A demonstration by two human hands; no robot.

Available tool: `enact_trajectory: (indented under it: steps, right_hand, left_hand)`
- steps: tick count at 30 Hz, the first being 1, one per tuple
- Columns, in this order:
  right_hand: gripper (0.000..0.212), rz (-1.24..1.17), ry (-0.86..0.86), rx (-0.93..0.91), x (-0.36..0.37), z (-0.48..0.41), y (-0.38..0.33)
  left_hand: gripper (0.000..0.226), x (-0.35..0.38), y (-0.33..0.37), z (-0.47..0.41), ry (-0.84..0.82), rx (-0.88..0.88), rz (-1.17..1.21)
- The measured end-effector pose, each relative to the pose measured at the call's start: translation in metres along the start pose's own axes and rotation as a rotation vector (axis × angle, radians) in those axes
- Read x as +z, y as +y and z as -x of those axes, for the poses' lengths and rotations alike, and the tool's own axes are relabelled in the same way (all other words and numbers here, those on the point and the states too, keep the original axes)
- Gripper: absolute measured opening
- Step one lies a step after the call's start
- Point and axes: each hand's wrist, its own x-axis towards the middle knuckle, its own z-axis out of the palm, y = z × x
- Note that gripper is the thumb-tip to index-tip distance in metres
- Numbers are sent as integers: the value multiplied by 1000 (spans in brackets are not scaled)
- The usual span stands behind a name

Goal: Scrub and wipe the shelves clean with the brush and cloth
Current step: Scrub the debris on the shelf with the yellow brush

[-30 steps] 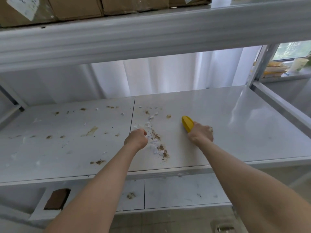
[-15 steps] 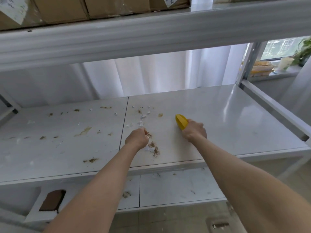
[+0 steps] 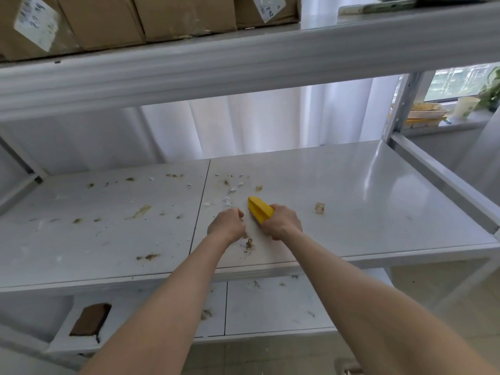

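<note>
From the head view, the job looks well short of finished. Taking the seam (image 3: 200, 204) between the middle shelf's two panels as the landmark: the panel right of it (image 3: 365, 201) is glossy and mostly bare, apart from one tan clump (image 3: 319, 208) well right of the seam and a smaller one (image 3: 259, 188) nearer it. A trail of brown crumbs (image 3: 248, 243) and white flakes (image 3: 230, 197) lies just right of the seam. The panel left of it (image 3: 67, 239) looks untouched, with dull, dried brown spots, a pale smear (image 3: 140, 211) and scattered white bits. The lower shelf (image 3: 270, 307), below the seam, also carries crumbs and a brown block (image 3: 90, 319) at its left end, so it probably remains to be done.

The right hand (image 3: 282, 222) is wrapped around a yellow brush (image 3: 259, 209), a smooth hard plastic wedge with a ridged top, pressed to the shelf just right of the seam. The left hand (image 3: 226, 224) is curled into a loose fist beside the seam, close to the brush; whether it holds the cloth I cannot tell, since no cloth shows.

Cardboard boxes (image 3: 135, 20) with paper labels sit on the top shelf above.
</note>
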Motion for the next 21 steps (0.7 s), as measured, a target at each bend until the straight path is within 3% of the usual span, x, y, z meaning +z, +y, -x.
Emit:
enact_trajectory:
  steps: [5,11,21]
  right_hand:
    - [45,-95,7,-7,-10,-18,-11]
    - [35,-36,161,37,-26,-71,-36]
    - [37,5,339,101,-34,-188,-49]
  left_hand:
    - [33,-7,-9,-7,84,0,20]
    - [35,-22,-14,-59,67,12,27]
    - [34,-32,-38,-165,103,79,14]
